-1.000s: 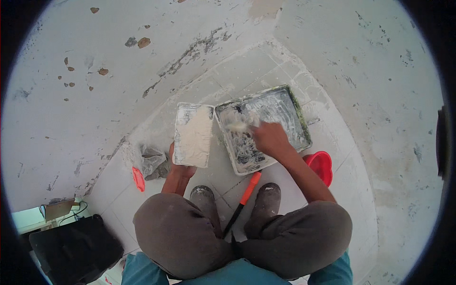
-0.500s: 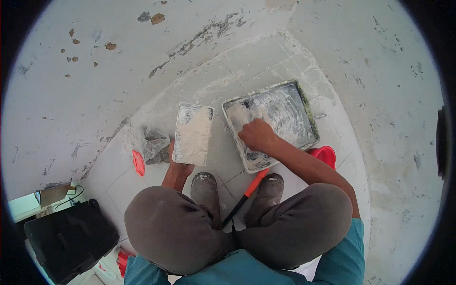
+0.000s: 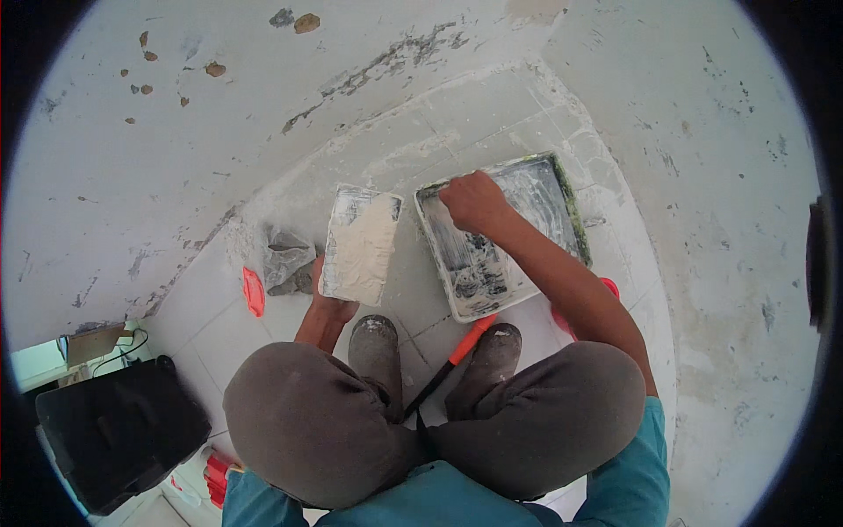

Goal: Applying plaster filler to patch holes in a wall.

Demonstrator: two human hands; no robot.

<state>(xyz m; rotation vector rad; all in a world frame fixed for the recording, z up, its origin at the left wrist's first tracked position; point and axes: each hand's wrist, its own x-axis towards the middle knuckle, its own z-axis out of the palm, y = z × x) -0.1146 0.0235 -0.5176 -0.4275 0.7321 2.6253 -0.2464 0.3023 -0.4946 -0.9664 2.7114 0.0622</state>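
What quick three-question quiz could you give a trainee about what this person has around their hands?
1. True or false: the left hand holds a paste-smeared rectangular board.

2. Which of these lies between the boots?
A) a black case
B) an orange-and-black handle
C) a clear plastic bag

3. Fill in the missing word: in the picture, the right hand is over the far edge of a shallow, smeared ____.

Key: 1. True. 2. B. 3. Tray.
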